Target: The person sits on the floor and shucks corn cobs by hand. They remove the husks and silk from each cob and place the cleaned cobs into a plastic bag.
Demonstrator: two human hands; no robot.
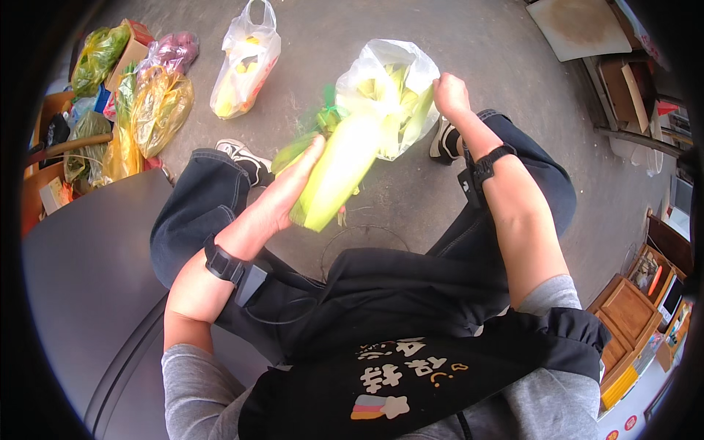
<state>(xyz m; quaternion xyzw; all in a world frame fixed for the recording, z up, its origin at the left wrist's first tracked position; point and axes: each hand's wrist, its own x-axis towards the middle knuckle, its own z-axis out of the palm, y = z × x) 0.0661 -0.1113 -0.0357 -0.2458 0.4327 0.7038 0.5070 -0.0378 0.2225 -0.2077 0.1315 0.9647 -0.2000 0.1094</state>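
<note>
My left hand (pixel 294 181) is around a pale-green ear, apparently corn in its husk (pixel 341 170), brightly washed out by light. The ear slants up and right, its upper end in front of the white plastic bag (pixel 355 74). Blurred green husk or leaf (pixel 297 151) shows beside my left fingers. The bag stands open on the floor, and inside are several pale-green husked ears or leaves (pixel 410 93). With closed fingers, my right hand (pixel 454 96) grips the bag's right rim.
Another white carrier bag (pixel 247 71) with yellow contents is on the floor ahead. Several bags of vegetables (pixel 162 104) lie at the left, near a dark round tabletop (pixel 93 242). A wooden cabinet (pixel 627 313) stands right; a pale board (pixel 580 27) lies upper right.
</note>
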